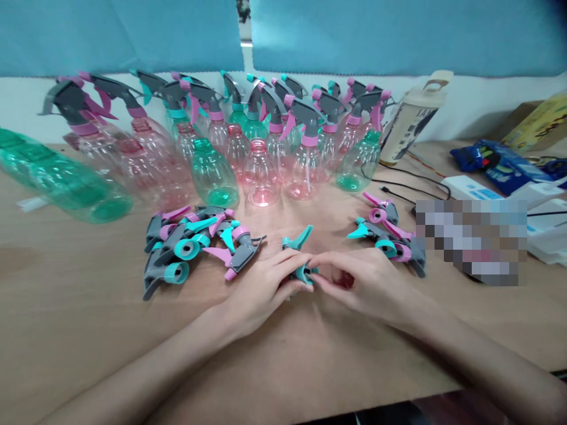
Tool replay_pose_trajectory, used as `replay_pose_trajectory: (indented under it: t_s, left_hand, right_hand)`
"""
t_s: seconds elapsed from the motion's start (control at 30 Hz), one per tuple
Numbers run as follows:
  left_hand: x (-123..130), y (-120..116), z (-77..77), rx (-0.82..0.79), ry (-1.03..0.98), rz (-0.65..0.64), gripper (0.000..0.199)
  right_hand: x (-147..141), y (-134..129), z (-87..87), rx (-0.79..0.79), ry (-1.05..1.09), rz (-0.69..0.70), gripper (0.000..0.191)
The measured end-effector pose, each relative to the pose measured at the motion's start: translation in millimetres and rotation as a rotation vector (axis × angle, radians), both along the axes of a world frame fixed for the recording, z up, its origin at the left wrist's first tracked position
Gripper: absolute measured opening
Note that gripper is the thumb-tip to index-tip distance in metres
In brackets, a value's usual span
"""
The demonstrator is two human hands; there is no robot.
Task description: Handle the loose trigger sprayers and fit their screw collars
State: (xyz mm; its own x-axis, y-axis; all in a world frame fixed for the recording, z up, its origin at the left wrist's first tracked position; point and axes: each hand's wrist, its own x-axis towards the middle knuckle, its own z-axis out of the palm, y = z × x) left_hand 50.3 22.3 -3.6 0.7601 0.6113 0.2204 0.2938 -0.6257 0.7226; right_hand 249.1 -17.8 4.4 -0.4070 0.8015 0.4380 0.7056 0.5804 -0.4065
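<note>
A spray head with a teal trigger [300,238] and teal collar is held low over the middle of the table, its open collar facing me. My left hand [271,282] grips it from the left, fingers wrapped round its body. From the right, my right hand [361,282] pinches the collar's edge between thumb and index finger. Loose spray heads in grey, pink and teal lie in a pile [188,248] to the left, with a smaller group [387,242] to the right. The far side of the held head is hidden by my fingers.
Behind stand several clear pink bottles [261,177] and green bottles [215,177], many topped with spray heads. A green bottle [66,180] leans at far left. A tall cup [411,124], black cables, blue packets [509,168] and a pixelated object [473,242] occupy the right.
</note>
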Motion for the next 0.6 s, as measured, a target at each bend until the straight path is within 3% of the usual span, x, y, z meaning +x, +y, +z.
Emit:
replay_pose_trajectory:
  t_s: [0.2, 0.43, 0.6]
  left_hand:
    - [-1.3, 1.8, -1.6, -0.026, 0.044, -0.060, 0.032]
    - [-3.2, -1.4, -1.7, 0.030, -0.001, 0.047, 0.033]
    - [-4.4, -4.1, -4.1, 0.099, -0.015, 0.135, 0.033]
  right_hand:
    - [2.0, 1.5, -6.3, 0.038, 0.059, 0.118, 0.012]
    - [-0.5, 0.4, -4.3, -0.020, -0.008, 0.038, 0.013]
    - [-1.9, -1.8, -4.1, 0.044, -0.054, -0.014, 0.014]
